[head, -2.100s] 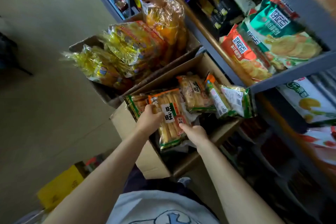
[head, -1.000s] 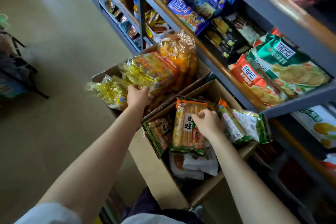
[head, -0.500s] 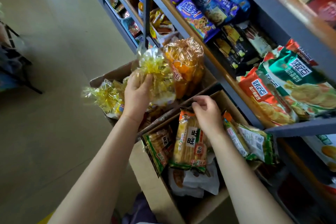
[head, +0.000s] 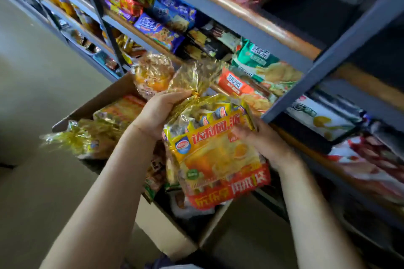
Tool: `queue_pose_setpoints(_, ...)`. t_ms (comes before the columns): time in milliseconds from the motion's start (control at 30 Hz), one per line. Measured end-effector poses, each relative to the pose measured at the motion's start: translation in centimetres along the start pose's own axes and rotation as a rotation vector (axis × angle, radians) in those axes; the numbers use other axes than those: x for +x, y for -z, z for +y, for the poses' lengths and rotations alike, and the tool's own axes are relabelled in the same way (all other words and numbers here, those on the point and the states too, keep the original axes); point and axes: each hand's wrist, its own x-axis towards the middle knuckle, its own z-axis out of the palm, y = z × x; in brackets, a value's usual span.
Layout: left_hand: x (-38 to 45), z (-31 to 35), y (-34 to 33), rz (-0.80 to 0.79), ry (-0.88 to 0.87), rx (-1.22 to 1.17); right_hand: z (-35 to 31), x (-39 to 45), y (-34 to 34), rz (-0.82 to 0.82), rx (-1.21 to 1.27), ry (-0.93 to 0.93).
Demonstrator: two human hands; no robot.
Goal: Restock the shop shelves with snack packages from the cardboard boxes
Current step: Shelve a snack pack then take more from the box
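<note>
Both hands hold a yellow snack bag (head: 218,159) up above the near cardboard box (head: 166,233), in front of the shelves (head: 251,26). The left hand (head: 159,113) has its grip closed round the gathered neck; the right hand (head: 262,140) grips the side edge, fingertips hidden behind the wrapper. The box's contents are mostly covered and motion blur smears the print.

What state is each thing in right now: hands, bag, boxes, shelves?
Left hand: grips the yellow snack bag's tied neck.
Right hand: holds the bag's right side.
Yellow snack bag: lifted above the boxes, sealed.
Far cardboard box: open, holding yellow bags.
Near cardboard box: open.
Shelves: partly stocked.
</note>
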Motion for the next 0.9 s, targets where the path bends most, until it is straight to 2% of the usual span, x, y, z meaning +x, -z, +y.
queue_pose_setpoints(167, -0.9, -4.8, -11.3, -0.096, 0.035, 0.018, 3.9, -9.5, 7.0, 0.350, 0.234, 0.005)
queue_pose_setpoints(300, -4.1, -11.5, -22.1, -0.262, -0.077, 0.265, 6.3, -19.0, 14.0, 0.580, 0.423, 0.039)
queue_pose_setpoints(367, -6.4, -15.0, -28.2, -0.248, -0.117, 0.377, 7.5, -24.6, 17.6, 0.674, 0.442, 0.072)
queue_pose_setpoints(433, -8.9, -18.6, -34.4, -0.266, -0.142, 0.388, 8.9, -31.1, 20.8, 0.741, 0.459, 0.130)
queue_pose_setpoints(533, -12.5, -24.0, -43.5, -0.398, -0.117, 0.385, 12.1, -40.9, 25.8, 0.942, 0.391, 0.072)
queue_pose_setpoints(633, -15.9, -29.4, -51.9, -0.529, -0.086, 0.406, 15.4, -50.5, 29.9, 1.128, 0.446, 0.069)
queue_pose_setpoints(767, -20.4, -36.1, -61.8, -0.730, -0.056, 0.465, 19.3, -62.1, 32.8, 1.347, 0.576, 0.145)
queue_pose_setpoints(900, -24.5, -42.7, -70.3, -0.840, -0.033, 0.526, 23.2, -71.0, 35.7, 1.525, 0.567, 0.092)
